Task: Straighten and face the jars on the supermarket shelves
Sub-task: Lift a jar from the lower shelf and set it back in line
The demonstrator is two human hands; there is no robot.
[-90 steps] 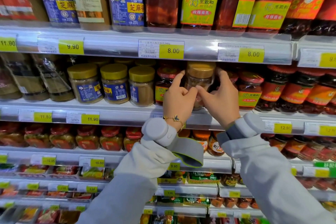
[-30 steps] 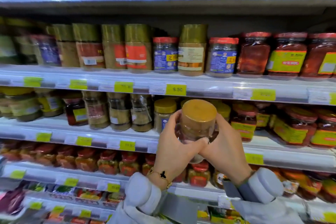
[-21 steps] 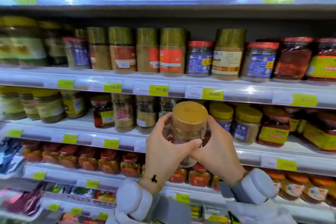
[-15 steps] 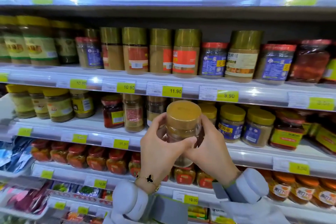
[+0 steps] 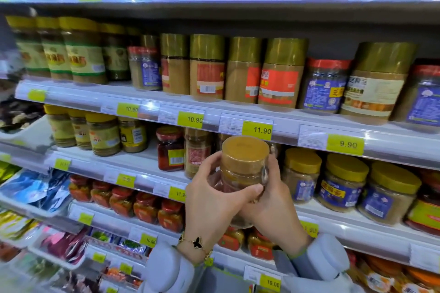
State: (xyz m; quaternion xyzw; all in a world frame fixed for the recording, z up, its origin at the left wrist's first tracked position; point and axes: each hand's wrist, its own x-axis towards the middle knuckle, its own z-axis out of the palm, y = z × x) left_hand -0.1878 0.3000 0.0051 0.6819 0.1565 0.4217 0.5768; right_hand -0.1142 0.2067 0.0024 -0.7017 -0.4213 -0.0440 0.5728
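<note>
Holding off the shelves, a clear jar with a gold lid (image 5: 245, 169) is gripped by both hands in front of the middle shelf (image 5: 147, 162), clear of its front edge. The left hand (image 5: 214, 204) is wrapped round the jar's left side, its thumb laid across the front of the glass; the right hand (image 5: 273, 202) is curled round the right side and underside. The two hands are touching below the jar. The jar is tilted with its lid towards the camera, and no label can be made out on it.

Behind the jar, a tall brown jar (image 5: 197, 152) and a red-lidded jar (image 5: 170, 147) are seen at its left, standing back from the shelf lip. At its right, three yellow-lidded jars with blue labels (image 5: 342, 185) are ranged in a row near the front edge. Between those two groups the shelf is hidden by the held jar, so the room there cannot be told. A bare strip of shelf is seen in front of the red-lidded jar.

Above, the price rail (image 5: 257, 129) of the upper shelf runs just over the gold lid, with a yellow 11.90 tag directly above it. Tall gold-capped jars (image 5: 281, 71) are lined along that upper shelf. A bracelet (image 5: 197, 244) is worn on the left wrist.
</note>
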